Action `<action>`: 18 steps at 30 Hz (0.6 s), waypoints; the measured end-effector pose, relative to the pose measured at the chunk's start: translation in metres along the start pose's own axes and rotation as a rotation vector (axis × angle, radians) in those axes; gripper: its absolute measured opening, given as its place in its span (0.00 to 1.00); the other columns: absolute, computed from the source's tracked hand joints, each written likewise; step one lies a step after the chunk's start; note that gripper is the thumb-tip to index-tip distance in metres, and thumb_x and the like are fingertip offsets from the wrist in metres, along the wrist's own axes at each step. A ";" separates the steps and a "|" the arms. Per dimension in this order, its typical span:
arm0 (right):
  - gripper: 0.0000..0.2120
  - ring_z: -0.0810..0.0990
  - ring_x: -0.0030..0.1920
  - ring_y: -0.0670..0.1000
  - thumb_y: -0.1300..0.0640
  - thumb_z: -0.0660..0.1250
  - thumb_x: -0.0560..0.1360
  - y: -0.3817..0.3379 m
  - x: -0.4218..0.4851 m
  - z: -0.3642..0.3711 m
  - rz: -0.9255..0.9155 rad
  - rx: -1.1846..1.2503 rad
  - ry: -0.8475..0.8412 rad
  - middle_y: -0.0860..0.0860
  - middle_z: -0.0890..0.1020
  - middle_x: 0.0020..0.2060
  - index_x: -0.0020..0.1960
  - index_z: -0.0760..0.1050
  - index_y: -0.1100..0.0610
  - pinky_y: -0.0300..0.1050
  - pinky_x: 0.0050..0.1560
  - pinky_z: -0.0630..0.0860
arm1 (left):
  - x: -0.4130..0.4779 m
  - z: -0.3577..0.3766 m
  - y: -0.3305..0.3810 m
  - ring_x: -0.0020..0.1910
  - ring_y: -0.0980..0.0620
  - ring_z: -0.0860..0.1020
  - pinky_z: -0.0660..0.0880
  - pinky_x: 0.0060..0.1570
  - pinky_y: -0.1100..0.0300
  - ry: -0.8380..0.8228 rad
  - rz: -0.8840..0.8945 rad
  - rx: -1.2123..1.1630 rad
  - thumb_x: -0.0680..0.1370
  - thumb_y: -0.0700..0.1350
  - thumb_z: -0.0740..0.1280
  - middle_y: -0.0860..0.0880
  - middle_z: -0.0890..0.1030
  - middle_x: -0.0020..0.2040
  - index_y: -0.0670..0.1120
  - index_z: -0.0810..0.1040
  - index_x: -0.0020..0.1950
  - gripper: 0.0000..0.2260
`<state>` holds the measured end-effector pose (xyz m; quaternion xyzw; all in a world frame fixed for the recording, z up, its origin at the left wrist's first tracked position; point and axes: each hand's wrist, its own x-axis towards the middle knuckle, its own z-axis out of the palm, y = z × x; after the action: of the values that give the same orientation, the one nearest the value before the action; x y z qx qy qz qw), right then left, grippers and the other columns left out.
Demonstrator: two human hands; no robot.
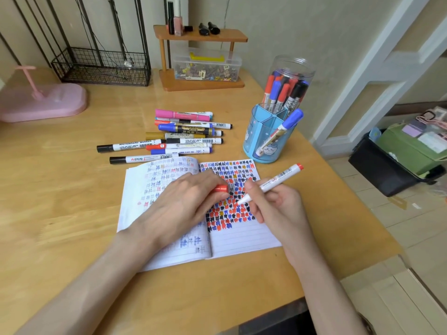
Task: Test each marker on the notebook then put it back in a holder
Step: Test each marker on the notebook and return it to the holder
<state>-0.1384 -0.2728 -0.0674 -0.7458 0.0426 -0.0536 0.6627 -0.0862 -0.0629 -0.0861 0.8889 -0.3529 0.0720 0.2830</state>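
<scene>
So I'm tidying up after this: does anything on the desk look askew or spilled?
Nothing spilled or damaged. The blue-capped marker leans steeply in the blue holder, its cap poking past the rim.

Looks like a home desk corner: wooden desk (72, 189), nail polish (178, 23) on a small shelf (217, 37), wire basket (101, 67) beside it.

Bright, even daylight, soft faint shadows — wide-angle bending at edges, slight blur on near forearms
</scene>
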 end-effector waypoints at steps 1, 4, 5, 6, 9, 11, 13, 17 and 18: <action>0.21 0.70 0.30 0.50 0.51 0.73 0.79 -0.001 -0.002 0.001 -0.003 -0.002 0.006 0.53 0.74 0.28 0.40 0.75 0.68 0.42 0.32 0.67 | 0.000 0.001 -0.001 0.48 0.52 0.76 0.72 0.49 0.57 -0.001 -0.006 -0.001 0.87 0.56 0.56 0.56 0.77 0.54 0.51 0.76 0.62 0.14; 0.19 0.69 0.30 0.49 0.51 0.75 0.77 -0.007 -0.005 0.002 -0.036 0.008 0.037 0.51 0.73 0.27 0.39 0.78 0.65 0.44 0.32 0.65 | -0.001 0.001 -0.003 0.49 0.48 0.77 0.74 0.49 0.52 -0.001 -0.035 -0.007 0.88 0.53 0.53 0.54 0.74 0.56 0.51 0.74 0.66 0.14; 0.18 0.69 0.30 0.49 0.51 0.75 0.77 -0.008 -0.005 0.003 -0.044 0.017 0.034 0.50 0.73 0.27 0.38 0.79 0.64 0.43 0.32 0.66 | -0.001 0.002 -0.004 0.49 0.48 0.77 0.74 0.49 0.52 0.003 -0.038 -0.006 0.88 0.53 0.53 0.54 0.74 0.56 0.51 0.74 0.67 0.15; 0.18 0.69 0.29 0.50 0.51 0.75 0.78 -0.009 -0.006 0.004 -0.045 0.011 0.024 0.51 0.73 0.26 0.37 0.78 0.64 0.43 0.31 0.66 | -0.001 0.002 -0.005 0.49 0.48 0.77 0.74 0.49 0.52 0.008 -0.034 -0.005 0.88 0.53 0.53 0.54 0.74 0.56 0.51 0.74 0.68 0.15; 0.21 0.69 0.26 0.50 0.50 0.72 0.80 -0.001 -0.006 0.008 0.013 -0.025 -0.011 0.54 0.74 0.27 0.39 0.75 0.67 0.42 0.31 0.68 | 0.001 0.003 -0.008 0.51 0.51 0.78 0.75 0.50 0.56 0.021 -0.016 -0.013 0.87 0.53 0.55 0.58 0.77 0.54 0.51 0.76 0.68 0.15; 0.16 0.68 0.25 0.49 0.52 0.71 0.81 0.006 -0.007 0.008 0.076 -0.016 -0.019 0.53 0.75 0.28 0.42 0.78 0.65 0.42 0.29 0.66 | 0.001 0.003 -0.011 0.53 0.52 0.79 0.75 0.52 0.57 0.023 -0.019 -0.022 0.87 0.53 0.57 0.57 0.81 0.56 0.51 0.77 0.68 0.14; 0.12 0.68 0.25 0.49 0.55 0.71 0.81 0.011 -0.010 0.004 0.085 -0.010 -0.018 0.53 0.75 0.28 0.42 0.79 0.61 0.42 0.27 0.64 | 0.000 0.003 -0.011 0.56 0.53 0.80 0.76 0.54 0.56 0.023 -0.025 -0.018 0.87 0.53 0.58 0.56 0.82 0.59 0.51 0.77 0.68 0.15; 0.12 0.71 0.27 0.45 0.58 0.71 0.81 0.021 -0.013 0.001 0.003 -0.017 -0.008 0.50 0.75 0.28 0.43 0.78 0.65 0.36 0.29 0.66 | 0.001 0.001 -0.009 0.55 0.53 0.80 0.76 0.51 0.57 0.024 -0.038 -0.028 0.87 0.54 0.57 0.58 0.83 0.57 0.52 0.77 0.70 0.16; 0.12 0.71 0.28 0.44 0.59 0.71 0.81 0.023 -0.014 0.001 -0.017 -0.028 -0.009 0.49 0.75 0.28 0.43 0.77 0.66 0.34 0.30 0.67 | 0.000 -0.001 -0.008 0.54 0.53 0.80 0.76 0.51 0.58 0.029 -0.045 -0.035 0.87 0.55 0.56 0.58 0.83 0.57 0.52 0.77 0.71 0.17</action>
<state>-0.1518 -0.2722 -0.0907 -0.7557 0.0338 -0.0552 0.6518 -0.0804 -0.0580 -0.0892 0.8904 -0.3300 0.0722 0.3050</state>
